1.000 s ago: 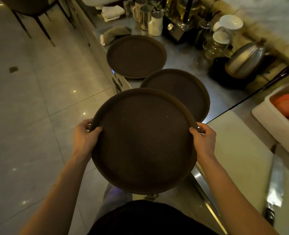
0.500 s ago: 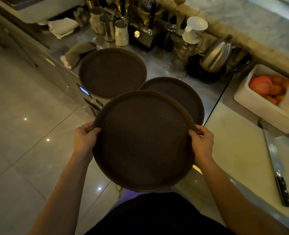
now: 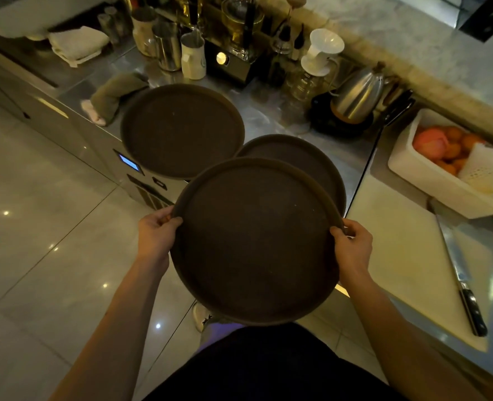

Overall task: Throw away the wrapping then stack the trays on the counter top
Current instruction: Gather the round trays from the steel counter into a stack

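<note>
I hold a round dark brown tray (image 3: 257, 241) in front of my body, over the counter's front edge. My left hand (image 3: 155, 233) grips its left rim and my right hand (image 3: 352, 244) grips its right rim. A second tray (image 3: 306, 160) lies on the steel counter (image 3: 268, 117) just beyond, partly hidden by the held one. A third tray (image 3: 181, 131) lies further left, hanging slightly over the counter edge. No wrapping is visible.
Behind the trays stand metal jugs (image 3: 168, 50), a grinder (image 3: 231, 62), a white dripper (image 3: 323, 50) and a steel kettle (image 3: 358, 94). A folded cloth (image 3: 112, 94) lies left. To the right are a white cutting board (image 3: 407, 256), a knife (image 3: 462, 279) and a white tub of fruit (image 3: 442, 166).
The view has swung right and closer to the counter. The held tray has stayed in both hands and now overlaps more of the middle tray.
</note>
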